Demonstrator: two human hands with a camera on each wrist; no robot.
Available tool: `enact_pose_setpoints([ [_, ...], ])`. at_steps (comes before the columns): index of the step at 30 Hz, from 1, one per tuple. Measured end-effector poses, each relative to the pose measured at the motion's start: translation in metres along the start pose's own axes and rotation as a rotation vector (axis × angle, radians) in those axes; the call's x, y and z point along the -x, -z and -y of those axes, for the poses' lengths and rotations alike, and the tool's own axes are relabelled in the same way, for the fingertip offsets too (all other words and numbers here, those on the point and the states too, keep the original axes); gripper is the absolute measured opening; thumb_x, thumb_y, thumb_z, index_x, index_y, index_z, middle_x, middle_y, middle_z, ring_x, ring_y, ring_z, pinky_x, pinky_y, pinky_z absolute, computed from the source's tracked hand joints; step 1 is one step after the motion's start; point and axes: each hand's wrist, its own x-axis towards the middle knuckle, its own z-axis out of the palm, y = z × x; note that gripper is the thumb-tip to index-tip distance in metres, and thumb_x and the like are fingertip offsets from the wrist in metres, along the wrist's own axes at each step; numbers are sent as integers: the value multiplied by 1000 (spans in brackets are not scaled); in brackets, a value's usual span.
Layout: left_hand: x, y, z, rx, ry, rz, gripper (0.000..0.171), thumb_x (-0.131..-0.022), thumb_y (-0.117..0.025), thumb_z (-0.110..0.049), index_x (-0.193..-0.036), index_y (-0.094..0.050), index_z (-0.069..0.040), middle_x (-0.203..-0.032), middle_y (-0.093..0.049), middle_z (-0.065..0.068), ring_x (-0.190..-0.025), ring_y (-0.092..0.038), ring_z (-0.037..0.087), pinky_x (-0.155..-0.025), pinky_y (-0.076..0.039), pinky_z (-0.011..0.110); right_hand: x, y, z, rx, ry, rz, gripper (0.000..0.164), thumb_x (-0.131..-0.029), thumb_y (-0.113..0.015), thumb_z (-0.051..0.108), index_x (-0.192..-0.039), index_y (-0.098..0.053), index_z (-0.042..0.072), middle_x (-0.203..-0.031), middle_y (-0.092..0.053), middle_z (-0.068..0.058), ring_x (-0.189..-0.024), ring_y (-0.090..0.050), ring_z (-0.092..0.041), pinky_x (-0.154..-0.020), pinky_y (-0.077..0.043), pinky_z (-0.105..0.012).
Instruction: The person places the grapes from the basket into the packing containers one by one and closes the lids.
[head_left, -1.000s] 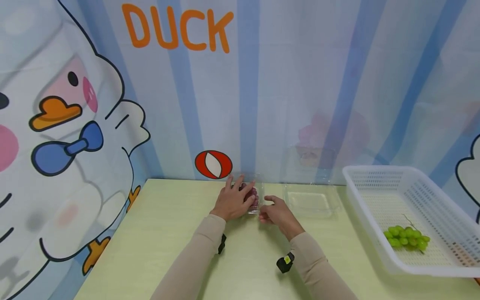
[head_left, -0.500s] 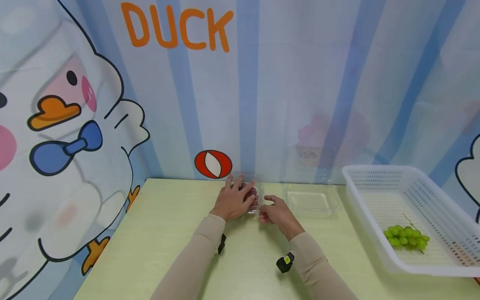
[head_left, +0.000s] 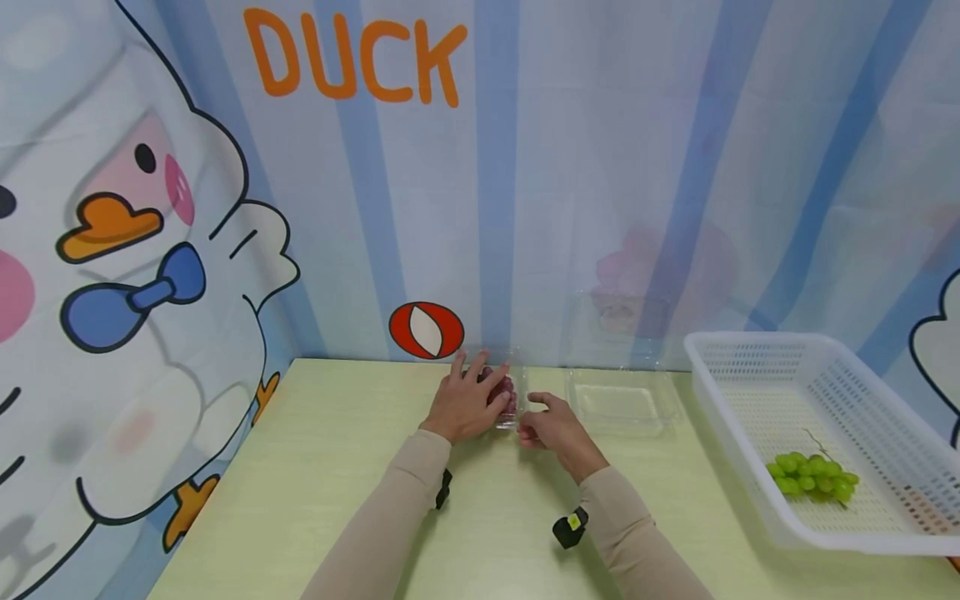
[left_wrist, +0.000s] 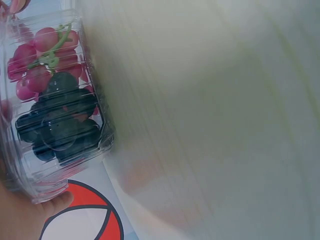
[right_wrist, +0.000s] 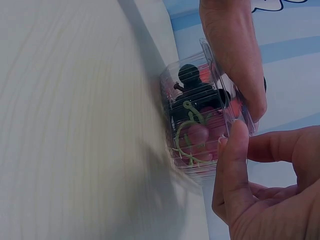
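Observation:
A clear plastic clamshell box [left_wrist: 47,177] stands at the table's back edge, its lid down. Through its wall show pink grapes [left_wrist: 37,77] with a green stem and dark grapes [left_wrist: 62,120]. My left hand [head_left: 467,404] lies over the lid, fingers spread and fairly straight, covering part of the box in the head view. At the near right corner, my right hand [head_left: 555,433] has its fingers bent; in the right wrist view, its thumb [right_wrist: 235,150] and forefinger pinch the box's rim.
Right of the hands, a second clear plastic box [head_left: 622,404] stands with its lid raised against the striped backdrop [head_left: 540,208]. A white perforated basket [head_left: 738,442] stands at the right, holding a bunch of green grapes [head_left: 813,477]. The table [head_left: 360,408] is pale yellow.

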Motion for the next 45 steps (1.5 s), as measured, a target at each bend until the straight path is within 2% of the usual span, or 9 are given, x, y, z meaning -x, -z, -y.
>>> enact_pose_setpoints([
  [13,1,0,-1,2,-3,-2,56,-103,-44,-49,-156,-43,-31,-163,-33,11,-149,-25,48,-111,-39,62,2,0,0,-1,7,11,60,-99,-56,6,-154,-34,-4,-85,-65,-9,-69,-62,-11,-65,-59,-27],
  [26,3,0,-1,14,-12,-12,55,-103,-44,-49,-154,-46,-30,-162,-35,12,-147,-27,49,-109,-40,63,0,2,-4,-9,-10,-13,59,-96,-59,3,-152,-41,1,-87,-69,-12,-71,-65,-13,-65,-58,-25],
  [38,1,1,0,-2,-25,-12,54,-104,-44,-49,-155,-46,-30,-162,-35,12,-147,-28,49,-109,-42,62,-3,2,-3,-22,-17,-27,59,-96,-60,2,-152,-43,3,-83,-68,-9,-68,-64,-11,-63,-57,-23],
  [45,-1,1,1,-13,-27,0,55,-104,-42,-50,-156,-44,-30,-163,-34,12,-148,-26,49,-109,-41,61,0,1,1,-28,-16,-31,58,-96,-59,0,-151,-43,-1,-80,-68,-8,-66,-64,-10,-61,-57,-22],
])
